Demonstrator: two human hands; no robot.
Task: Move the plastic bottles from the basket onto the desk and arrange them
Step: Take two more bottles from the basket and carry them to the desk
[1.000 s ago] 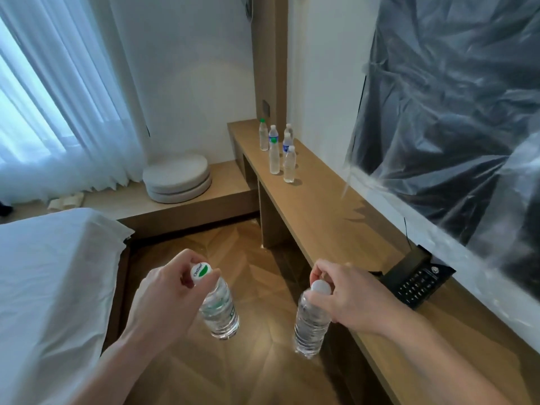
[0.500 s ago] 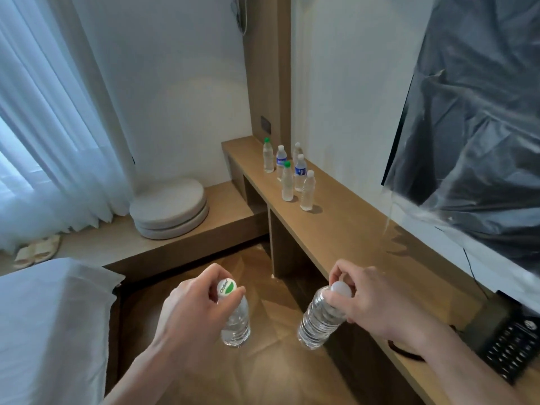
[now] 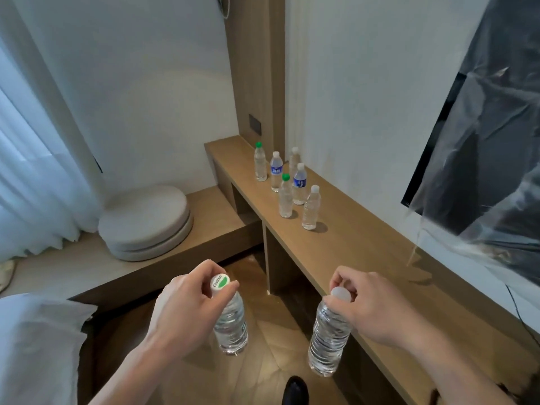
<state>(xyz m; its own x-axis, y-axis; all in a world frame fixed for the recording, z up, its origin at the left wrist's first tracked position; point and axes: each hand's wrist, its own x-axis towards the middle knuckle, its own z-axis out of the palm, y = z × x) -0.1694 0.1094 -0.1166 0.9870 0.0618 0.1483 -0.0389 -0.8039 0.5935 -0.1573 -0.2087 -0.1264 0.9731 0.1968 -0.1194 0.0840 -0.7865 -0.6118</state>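
Each hand pinches a bottle by its cap so it hangs upright: left hand with the green-cap bottle, right hand with the white-cap bottle. Six bottles stand grouped on the desk, well ahead of both hands, probably where these go. No basket in view.

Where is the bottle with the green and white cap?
In the head view, the left hand grips the green-and-white-capped bottle over the floor, left of the desk.
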